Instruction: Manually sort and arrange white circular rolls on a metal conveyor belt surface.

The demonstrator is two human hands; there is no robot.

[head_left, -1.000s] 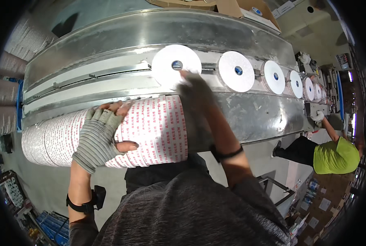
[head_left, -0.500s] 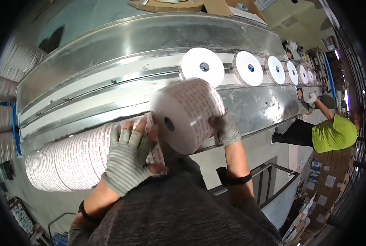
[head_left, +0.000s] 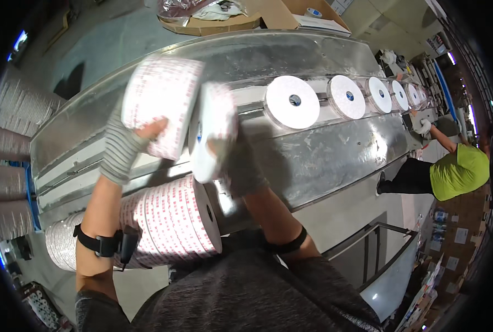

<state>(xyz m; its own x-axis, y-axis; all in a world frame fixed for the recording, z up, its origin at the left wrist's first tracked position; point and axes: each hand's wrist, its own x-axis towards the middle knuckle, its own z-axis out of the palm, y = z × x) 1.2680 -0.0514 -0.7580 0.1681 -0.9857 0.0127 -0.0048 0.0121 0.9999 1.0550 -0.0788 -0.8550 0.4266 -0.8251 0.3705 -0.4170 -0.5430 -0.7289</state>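
Observation:
My left hand [head_left: 126,145], in a grey striped glove, grips a thick stack of white tape rolls with red print [head_left: 163,105] raised over the metal trough. My right hand [head_left: 241,163], in a dark glove, holds a thinner slice of rolls [head_left: 210,130] just right of that stack, a narrow gap between them. Below my arms a long log of the same printed rolls [head_left: 163,221] lies against my body. Further right, single rolls [head_left: 291,102] stand on edge in a row along the shiny metal conveyor [head_left: 335,149].
Another person in a lime shirt [head_left: 459,171] works at the far right end of the conveyor. Stacked white logs [head_left: 14,110] stand at the left. An open cardboard box [head_left: 224,16] sits beyond the conveyor. A metal frame [head_left: 379,249] stands at lower right.
Both hands have lifted rolls off the end of the log and raised them over the trough. The lifted piece has split into a thick stack in the left hand and a thin slice in the right.

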